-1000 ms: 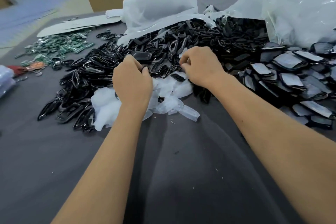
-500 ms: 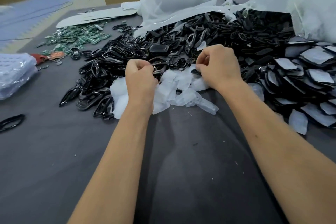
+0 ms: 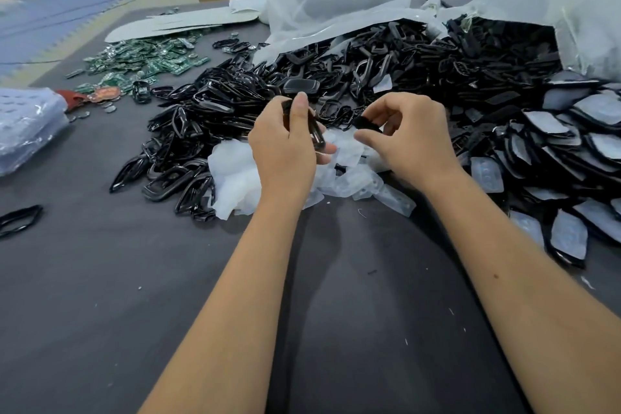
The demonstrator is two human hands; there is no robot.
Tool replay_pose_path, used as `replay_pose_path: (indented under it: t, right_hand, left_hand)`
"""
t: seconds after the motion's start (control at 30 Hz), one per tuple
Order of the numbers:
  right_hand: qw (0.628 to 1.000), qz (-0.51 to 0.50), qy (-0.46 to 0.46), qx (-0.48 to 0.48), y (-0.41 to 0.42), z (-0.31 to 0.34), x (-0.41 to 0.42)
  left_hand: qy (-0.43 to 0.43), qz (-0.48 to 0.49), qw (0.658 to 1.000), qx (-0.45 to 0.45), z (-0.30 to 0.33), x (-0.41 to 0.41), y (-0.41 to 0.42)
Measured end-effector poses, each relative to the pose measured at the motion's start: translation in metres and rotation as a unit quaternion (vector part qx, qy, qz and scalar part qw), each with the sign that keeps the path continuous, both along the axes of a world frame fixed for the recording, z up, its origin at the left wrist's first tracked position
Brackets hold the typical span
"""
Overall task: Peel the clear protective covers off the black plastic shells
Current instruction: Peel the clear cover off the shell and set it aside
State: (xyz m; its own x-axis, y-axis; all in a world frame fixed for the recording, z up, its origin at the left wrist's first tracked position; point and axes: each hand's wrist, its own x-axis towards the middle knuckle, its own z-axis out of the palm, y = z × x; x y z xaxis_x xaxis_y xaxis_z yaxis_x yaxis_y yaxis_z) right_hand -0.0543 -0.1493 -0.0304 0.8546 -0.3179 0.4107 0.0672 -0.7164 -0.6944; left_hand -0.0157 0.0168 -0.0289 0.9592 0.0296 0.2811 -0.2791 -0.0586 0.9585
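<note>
Both hands have lifted clear of the heap of peeled clear covers [image 3: 235, 178] they were pressed into a second ago. The left hand [image 3: 285, 148] now grips a glossy black shell [image 3: 316, 131] upright, thumb along its back and fingers curled round it. The right hand [image 3: 406, 141] pinches a smaller dark piece [image 3: 366, 123] between thumb and forefinger, the other fingers loosely bent. That suggests one shell has just been stripped or a fresh one picked up. Whether film clings to the held shell cannot be told; it is half hidden by fingers. Covered shells [image 3: 571, 151] lie heaped to the right, bare black frames [image 3: 201, 111] to the left.
</note>
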Motion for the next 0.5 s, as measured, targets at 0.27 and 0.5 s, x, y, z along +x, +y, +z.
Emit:
replay_pose_path:
  t: [0.27,0.5]
  right_hand:
    - [0.988,0.045,-0.016,0.145,0.0055,-0.0035,0.0010]
    - [0.941,0.090,-0.043,0.324,0.0096,-0.0080,0.0031]
  left_hand:
    - [0.046,-0.072,0.996,-0.025,0.0008,0.0090,0.0047]
    - [0.070,-0.105,0.990,-0.069,0.0034,0.0054,0.0084]
